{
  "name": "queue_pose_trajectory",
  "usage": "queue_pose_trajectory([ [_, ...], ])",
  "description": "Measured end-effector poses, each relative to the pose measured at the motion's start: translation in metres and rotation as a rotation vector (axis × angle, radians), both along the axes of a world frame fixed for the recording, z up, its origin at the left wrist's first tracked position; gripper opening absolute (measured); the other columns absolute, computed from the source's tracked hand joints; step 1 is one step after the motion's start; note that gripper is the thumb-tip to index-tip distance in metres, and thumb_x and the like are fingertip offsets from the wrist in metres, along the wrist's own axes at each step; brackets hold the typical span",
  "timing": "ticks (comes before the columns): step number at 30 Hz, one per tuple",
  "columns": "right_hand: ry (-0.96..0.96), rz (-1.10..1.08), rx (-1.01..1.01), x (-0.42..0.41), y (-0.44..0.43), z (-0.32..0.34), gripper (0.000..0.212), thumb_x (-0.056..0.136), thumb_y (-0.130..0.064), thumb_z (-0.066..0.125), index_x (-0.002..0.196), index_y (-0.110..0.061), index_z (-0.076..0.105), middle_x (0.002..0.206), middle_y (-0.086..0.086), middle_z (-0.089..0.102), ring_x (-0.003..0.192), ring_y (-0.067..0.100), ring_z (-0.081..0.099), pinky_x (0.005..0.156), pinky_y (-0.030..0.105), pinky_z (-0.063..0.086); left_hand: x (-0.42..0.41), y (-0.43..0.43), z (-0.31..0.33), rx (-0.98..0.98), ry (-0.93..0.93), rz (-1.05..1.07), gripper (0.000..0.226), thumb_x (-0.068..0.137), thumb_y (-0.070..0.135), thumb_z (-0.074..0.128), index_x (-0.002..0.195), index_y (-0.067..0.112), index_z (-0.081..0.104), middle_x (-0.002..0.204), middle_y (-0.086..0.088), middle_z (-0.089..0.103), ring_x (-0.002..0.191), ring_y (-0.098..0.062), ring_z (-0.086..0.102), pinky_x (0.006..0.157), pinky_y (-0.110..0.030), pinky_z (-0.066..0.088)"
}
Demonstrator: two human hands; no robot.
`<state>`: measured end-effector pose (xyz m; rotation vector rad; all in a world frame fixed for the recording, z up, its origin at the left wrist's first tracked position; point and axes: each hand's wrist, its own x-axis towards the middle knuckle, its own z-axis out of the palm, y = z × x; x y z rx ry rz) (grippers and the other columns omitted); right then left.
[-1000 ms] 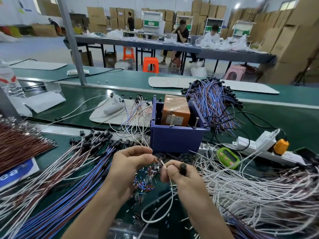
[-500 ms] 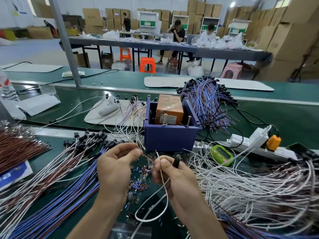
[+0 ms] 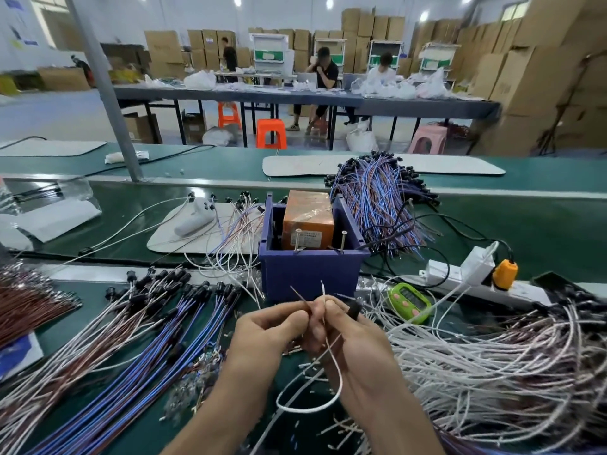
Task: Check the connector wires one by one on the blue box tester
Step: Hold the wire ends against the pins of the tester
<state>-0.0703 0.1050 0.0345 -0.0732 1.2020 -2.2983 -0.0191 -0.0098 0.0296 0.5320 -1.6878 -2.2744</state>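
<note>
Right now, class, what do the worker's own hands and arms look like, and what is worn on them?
Both are bare. The left hand and right hand wear no gloves, and no ring shows. The forearms are uncovered down to the picture's bottom edge: no sleeve, cuff, watch or wrist strap shows.

Head camera, single view: wide-angle, worn, faces forward and down across bench (image 3: 525,231); left hand (image 3: 262,336) and right hand (image 3: 358,353) close below, box (image 3: 308,274) just beyond.
</note>
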Motion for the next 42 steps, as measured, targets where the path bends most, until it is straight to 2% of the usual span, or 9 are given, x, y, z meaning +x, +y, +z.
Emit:
queue_pose_trajectory([
  [4,-0.041,0.055,-0.093,-0.002,0.002,0.008,0.02,0.088,-0.016,0.059,0.077,-0.002,0.066,0.065,0.013,0.052,0.057,0.019,0.052,0.055,0.026,0.05,-0.009,0.001,0.004,0.269,0.004,-0.071,0.022,0.074,0.009,0.074,0.092,-0.002,0.08,0.071,-0.02,0.068,0.059,-0.023,0.066,0.059,-0.03,0.058],
  [7,-0.041,0.008,-0.052,-0.004,0.003,0.008,0.022,0.091,-0.012,0.059,0.073,-0.003,0.07,0.079,0.017,0.067,0.072,0.026,0.068,0.069,0.032,0.059,-0.011,-0.003,0.012,0.329,0.0,-0.054,0.022,0.072,0.009,0.075,0.088,-0.005,0.078,0.082,-0.024,0.072,0.067,-0.026,0.072,0.06,-0.029,0.06],
  [10,0.008,-0.124,0.114,-0.009,0.003,0.01,0.03,0.103,-0.008,0.05,0.078,-0.004,0.066,0.092,0.019,0.074,0.084,0.03,0.073,0.083,0.043,0.06,-0.016,-0.01,0.019,0.23,-0.045,0.039,0.016,0.089,0.012,0.067,0.088,0.005,0.081,0.094,-0.013,0.08,0.079,-0.018,0.078,0.067,-0.029,0.059],
  [12,-0.024,-0.215,0.12,-0.014,0.003,0.013,0.03,0.105,-0.009,0.049,0.08,-0.004,0.065,0.082,0.013,0.072,0.071,0.023,0.069,0.073,0.037,0.058,-0.018,-0.016,0.026,0.103,-0.082,0.083,0.018,0.101,0.017,0.058,0.101,0.007,0.073,0.094,-0.008,0.081,0.082,-0.018,0.078,0.08,-0.036,0.055],
  [14,-0.079,-0.296,0.087,-0.02,0.002,0.018,0.026,0.105,-0.009,0.05,0.085,-0.002,0.065,0.07,0.008,0.064,0.058,0.016,0.06,0.059,0.03,0.054,-0.021,-0.021,0.031,0.021,-0.081,0.115,0.016,0.106,0.017,0.053,0.1,0.008,0.065,0.084,-0.009,0.08,0.073,-0.021,0.077,0.073,-0.035,0.058],
  [17,-0.011,-0.371,0.131,-0.03,-0.007,0.021,0.029,0.107,-0.012,0.047,0.087,-0.001,0.065,0.056,0.004,0.053,0.051,0.015,0.049,0.056,0.03,0.044,-0.029,-0.017,0.032,-0.077,-0.054,0.246,0.018,0.103,0.012,0.059,0.087,0.008,0.067,0.064,-0.007,0.071,0.055,-0.017,0.065,0.057,-0.029,0.055],
  [23,0.068,-0.529,0.176,-0.038,-0.019,0.011,0.017,0.102,-0.017,0.058,0.091,-0.005,0.063,0.064,0.005,0.071,0.056,0.012,0.065,0.066,0.031,0.05,-0.044,0.001,0.023,-0.132,-0.081,0.504,0.031,0.094,0.02,0.074,0.063,0.015,0.076,0.061,-0.002,0.074,0.05,-0.009,0.067,0.064,-0.032,0.054],
  [27,0.074,-0.572,0.214,-0.046,-0.019,-0.001,0.021,0.102,-0.02,0.059,0.087,-0.005,0.063,0.068,0.009,0.074,0.058,0.015,0.068,0.065,0.028,0.051,-0.049,0.002,0.023,-0.196,-0.073,0.523,0.033,0.094,0.027,0.073,0.069,0.048,0.075,0.063,0.004,0.075,0.057,-0.012,0.072,0.065,-0.036,0.059],
  [42,-0.002,-0.55,0.212,-0.051,-0.022,-0.005,0.021,0.106,-0.02,0.054,0.087,-0.011,0.055,0.053,0.002,0.06,0.048,0.011,0.053,0.067,0.033,0.045,-0.059,-0.004,0.014,-0.173,-0.021,0.495,0.03,0.093,0.021,0.075,0.068,0.037,0.078,0.064,-0.002,0.075,0.05,-0.008,0.065,0.06,-0.03,0.052],
])
